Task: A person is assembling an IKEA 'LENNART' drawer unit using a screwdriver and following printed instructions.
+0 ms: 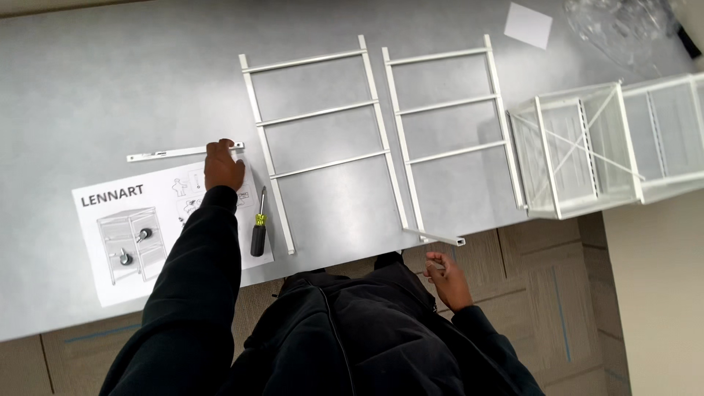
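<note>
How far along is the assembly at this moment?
Early. Done: two white ladder frames laid flat on the table, instruction sheet out. In hand: left hand touches one white bar; right hand by another bar. Left: screwdriver untouched, mesh baskets unattached.

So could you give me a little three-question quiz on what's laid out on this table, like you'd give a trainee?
1. True or false: the left hand rests on the end of the thin white metal bar lying on the grey table.
2. What lies just right of the left forearm, on the printed instruction sheet? A) black-handled screwdriver with a yellow collar B) hammer C) pliers
3. How many white ladder-shaped metal side frames lie flat on the table?

Key: 1 true. 2 A. 3 two; the second frame lies beside the first, left of the white wire-mesh drawer baskets. The right hand is off the table edge, below a short white bar.
</note>
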